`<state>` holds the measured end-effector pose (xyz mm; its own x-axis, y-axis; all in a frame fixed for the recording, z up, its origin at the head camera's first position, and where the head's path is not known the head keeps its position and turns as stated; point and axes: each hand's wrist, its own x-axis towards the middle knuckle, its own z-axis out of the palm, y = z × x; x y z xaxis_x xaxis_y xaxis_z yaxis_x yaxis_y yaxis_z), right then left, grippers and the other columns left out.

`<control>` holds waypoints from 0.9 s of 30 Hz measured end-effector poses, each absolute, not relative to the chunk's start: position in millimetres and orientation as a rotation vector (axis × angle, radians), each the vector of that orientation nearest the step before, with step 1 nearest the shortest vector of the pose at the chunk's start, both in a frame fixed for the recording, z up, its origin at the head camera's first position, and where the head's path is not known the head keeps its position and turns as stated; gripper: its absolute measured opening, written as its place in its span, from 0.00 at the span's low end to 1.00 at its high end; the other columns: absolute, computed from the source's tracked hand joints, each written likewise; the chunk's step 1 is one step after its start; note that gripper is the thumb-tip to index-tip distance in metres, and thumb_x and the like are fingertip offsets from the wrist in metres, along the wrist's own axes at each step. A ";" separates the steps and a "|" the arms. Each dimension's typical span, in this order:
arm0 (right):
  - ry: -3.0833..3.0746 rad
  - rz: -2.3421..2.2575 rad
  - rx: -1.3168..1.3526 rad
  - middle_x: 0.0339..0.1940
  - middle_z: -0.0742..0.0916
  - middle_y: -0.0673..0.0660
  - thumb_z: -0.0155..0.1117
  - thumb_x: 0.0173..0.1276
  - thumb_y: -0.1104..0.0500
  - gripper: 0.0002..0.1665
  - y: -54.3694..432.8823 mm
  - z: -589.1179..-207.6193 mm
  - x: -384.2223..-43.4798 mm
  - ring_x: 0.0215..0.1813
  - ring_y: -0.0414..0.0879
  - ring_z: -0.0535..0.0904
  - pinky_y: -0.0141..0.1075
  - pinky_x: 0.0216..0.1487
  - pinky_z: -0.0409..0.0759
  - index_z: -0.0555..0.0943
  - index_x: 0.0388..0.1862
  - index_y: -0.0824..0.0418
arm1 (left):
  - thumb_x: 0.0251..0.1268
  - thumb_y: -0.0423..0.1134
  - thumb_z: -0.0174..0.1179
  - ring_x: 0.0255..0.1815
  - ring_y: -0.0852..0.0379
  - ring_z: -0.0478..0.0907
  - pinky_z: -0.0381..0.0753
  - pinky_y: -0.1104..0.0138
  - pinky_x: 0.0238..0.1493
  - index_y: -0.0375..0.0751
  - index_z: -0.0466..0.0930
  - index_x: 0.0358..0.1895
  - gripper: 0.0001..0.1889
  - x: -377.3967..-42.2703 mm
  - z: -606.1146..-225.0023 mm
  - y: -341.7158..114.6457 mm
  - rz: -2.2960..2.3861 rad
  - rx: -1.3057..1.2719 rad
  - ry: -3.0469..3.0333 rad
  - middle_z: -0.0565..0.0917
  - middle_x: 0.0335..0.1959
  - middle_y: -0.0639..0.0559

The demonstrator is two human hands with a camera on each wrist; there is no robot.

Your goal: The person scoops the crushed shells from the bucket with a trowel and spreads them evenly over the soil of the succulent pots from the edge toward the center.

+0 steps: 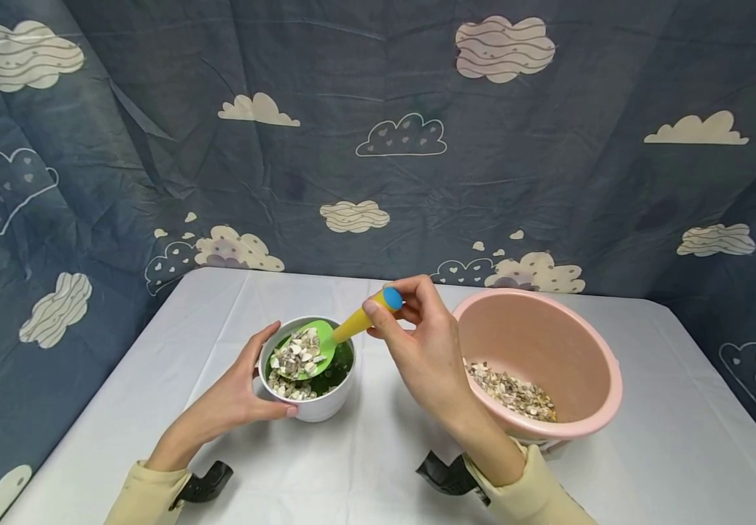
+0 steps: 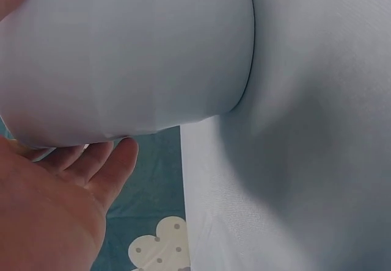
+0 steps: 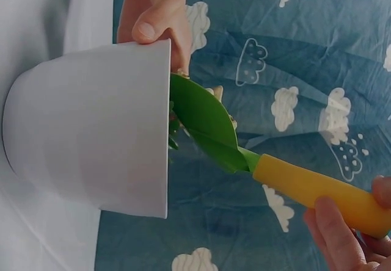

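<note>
A white flowerpot (image 1: 320, 410) stands on the left half of the table, with dark green leaves (image 1: 340, 370) and pale gravel inside. My left hand (image 1: 236, 390) grips its side, thumb at the front and fingers round the back. In my right hand (image 1: 426, 343) I hold a toy trowel by its yellow handle (image 1: 353, 324) with a blue end. The trowel's green blade (image 3: 204, 121) is tilted over the pot's opening, heaped with gravel (image 1: 299, 354). In the right wrist view, the blade's underside overlaps the pot's rim.
A pink plastic tub (image 1: 587, 364) stands to the right, behind my right forearm, with a layer of mixed gravel (image 1: 512, 391) at its bottom. A white cloth covers the table (image 1: 378, 474). A dark cloud-print curtain (image 1: 325, 168) hangs behind and at the sides.
</note>
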<state>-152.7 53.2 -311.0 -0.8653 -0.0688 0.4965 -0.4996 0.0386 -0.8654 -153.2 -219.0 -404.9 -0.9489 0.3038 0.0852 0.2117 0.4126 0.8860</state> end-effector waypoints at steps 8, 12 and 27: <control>-1.997 1.904 0.582 0.40 0.85 0.58 0.68 0.68 0.60 0.15 52.9 -310.5 -153.7 0.42 0.48 0.85 0.39 0.39 0.86 0.73 0.47 0.63 | 0.38 0.44 0.82 0.71 0.35 0.57 0.56 0.36 0.66 0.48 0.45 0.78 0.64 -153.0 -405.8 -218.9 1.585 0.467 2.567 0.56 0.74 0.40; -1.995 1.903 0.581 0.39 0.85 0.59 0.68 0.68 0.60 0.15 52.8 -310.2 -154.1 0.42 0.48 0.85 0.39 0.39 0.86 0.73 0.46 0.64 | 0.38 0.44 0.82 0.71 0.35 0.57 0.56 0.36 0.66 0.48 0.44 0.79 0.64 -152.8 -405.4 -218.8 1.577 0.464 2.572 0.55 0.74 0.40; -2.015 1.886 0.579 0.40 0.85 0.57 0.68 0.67 0.59 0.15 51.8 -308.0 -152.9 0.43 0.47 0.85 0.39 0.38 0.86 0.73 0.47 0.63 | 0.39 0.42 0.82 0.74 0.37 0.52 0.47 0.35 0.68 0.51 0.42 0.79 0.65 -152.3 -404.7 -218.4 1.626 0.464 2.506 0.55 0.75 0.39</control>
